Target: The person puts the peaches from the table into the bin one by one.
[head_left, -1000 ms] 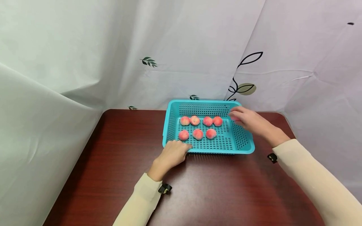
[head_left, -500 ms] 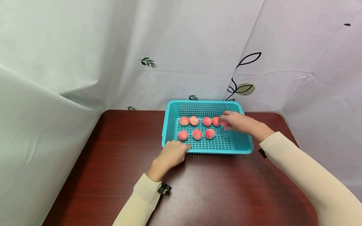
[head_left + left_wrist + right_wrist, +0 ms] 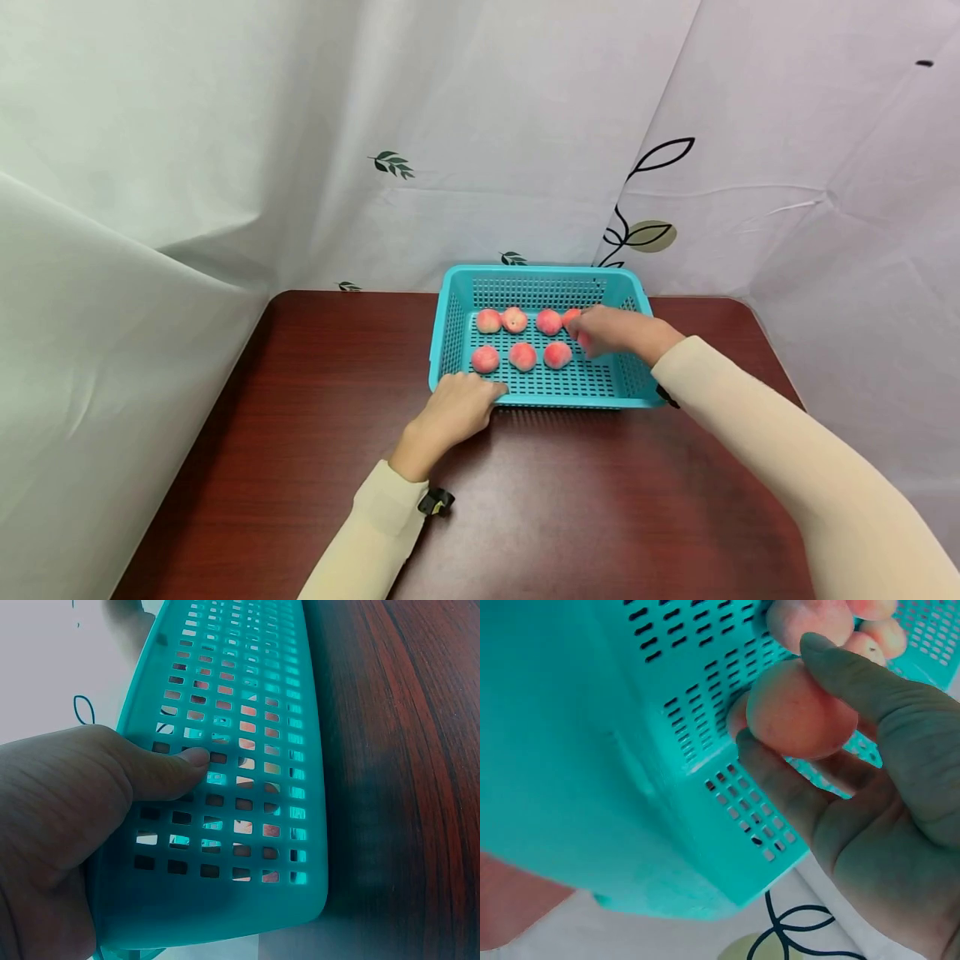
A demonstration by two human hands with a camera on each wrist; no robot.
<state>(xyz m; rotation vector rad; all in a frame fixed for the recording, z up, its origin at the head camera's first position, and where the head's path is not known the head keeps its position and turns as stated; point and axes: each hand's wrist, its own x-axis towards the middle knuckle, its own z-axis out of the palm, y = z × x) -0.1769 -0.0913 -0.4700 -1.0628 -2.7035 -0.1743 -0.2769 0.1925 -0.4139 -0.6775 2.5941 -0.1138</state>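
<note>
A turquoise plastic basket (image 3: 555,403) with slotted walls stands on the table, several peaches inside it in two rows. At its near left rim my left hand (image 3: 459,407) grips the wall; in the left wrist view the thumb (image 3: 169,772) lies on the outside, and the other fingers are hidden behind it. My right hand (image 3: 617,328) reaches over the basket's right part. It holds a peach (image 3: 799,709) between thumb and fingers, low over the slotted floor. Beside it are a back-row peach (image 3: 572,318), partly covered by that hand, and a front-row peach (image 3: 557,355).
The basket stands toward the back of a dark red-brown wooden table (image 3: 315,433). A white curtain (image 3: 465,150) with leaf prints hangs right behind it and on both sides. Each sleeve bears a black wrist camera (image 3: 436,502).
My right hand has moved left and down into the basket with its peach, from the right wall to beside the other peaches. The left hand keeps its grip on the rim.
</note>
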